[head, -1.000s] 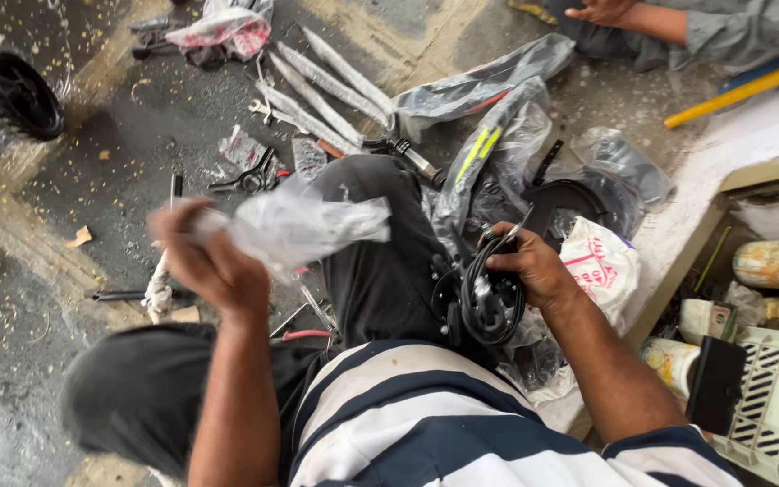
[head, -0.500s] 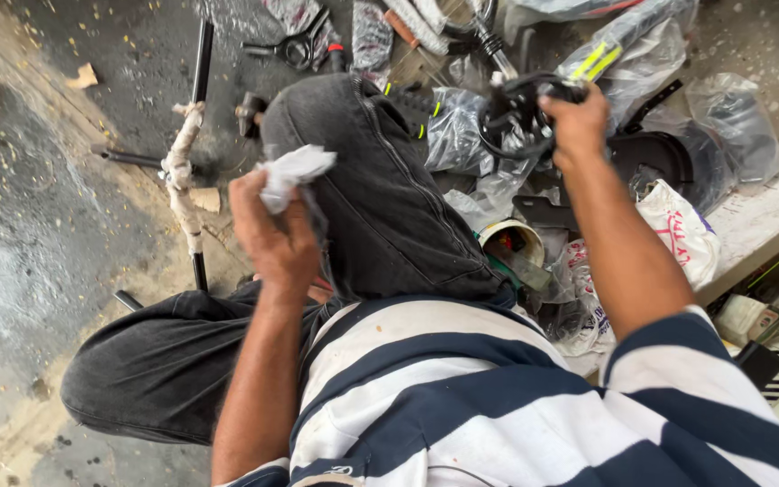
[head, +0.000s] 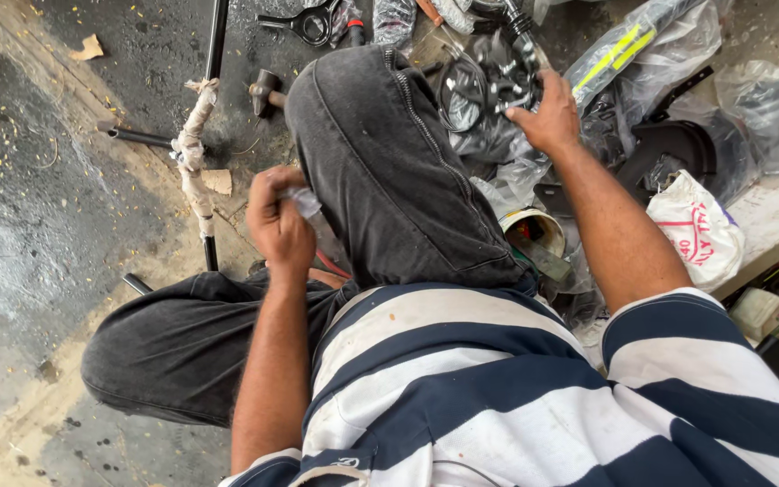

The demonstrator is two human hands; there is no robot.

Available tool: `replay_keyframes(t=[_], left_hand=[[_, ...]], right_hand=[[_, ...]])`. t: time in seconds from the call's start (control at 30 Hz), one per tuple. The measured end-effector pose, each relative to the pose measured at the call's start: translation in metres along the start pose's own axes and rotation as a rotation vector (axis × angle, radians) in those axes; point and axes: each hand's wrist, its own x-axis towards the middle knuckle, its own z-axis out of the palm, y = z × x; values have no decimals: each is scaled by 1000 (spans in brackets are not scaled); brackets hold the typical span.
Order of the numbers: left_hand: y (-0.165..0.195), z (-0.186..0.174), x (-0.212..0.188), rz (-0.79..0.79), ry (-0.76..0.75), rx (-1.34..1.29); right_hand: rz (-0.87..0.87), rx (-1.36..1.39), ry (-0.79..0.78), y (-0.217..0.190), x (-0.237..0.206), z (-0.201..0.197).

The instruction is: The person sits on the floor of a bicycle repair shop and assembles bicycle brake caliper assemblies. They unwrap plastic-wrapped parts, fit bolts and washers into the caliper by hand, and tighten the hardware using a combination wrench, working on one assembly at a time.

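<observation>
My left hand [head: 277,225] is closed around a crumpled clear plastic wrapper [head: 303,200], held low beside my raised knee in dark grey trousers [head: 389,171]. My right hand [head: 547,115] reaches forward past the knee and grips a black metal part with a cable loop [head: 493,86], which rests among clear plastic bags on the floor. I sit on the ground in a blue and white striped shirt.
A black rod wrapped in white cloth [head: 196,158] lies on the wet concrete at left, with a hammer [head: 265,90] and pliers [head: 304,20] near it. Plastic bags [head: 642,63], a white printed bag [head: 701,230] and a small open tin [head: 534,233] crowd the right side.
My left hand has dropped lower and crumpled the wrapper tighter. My right hand has carried the black part forward, away from my lap, to the pile of bags.
</observation>
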Motion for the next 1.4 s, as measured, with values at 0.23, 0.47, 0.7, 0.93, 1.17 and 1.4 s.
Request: replay_keyframes(t=[0.23, 0.47, 0.7, 0.93, 1.17, 1.4], left_hand=[[7, 15, -1, -283, 9, -35], [13, -1, 17, -165, 103, -188], [13, -22, 32, -295, 230, -529], [39, -4, 30, -392, 243, -1089], [52, 27, 8, 50, 309, -313], [37, -35, 20, 100, 585, -971]], right_hand=[[-204, 10, 189, 19, -26, 5], [-121, 256, 139, 3, -36, -9], [-458, 538, 182, -103, -43, -80], [-1250, 255, -33, -279, -104, -74], [-1381, 202, 134, -332, -95, -33], [-1469, 141, -327, -330, -56, 11]])
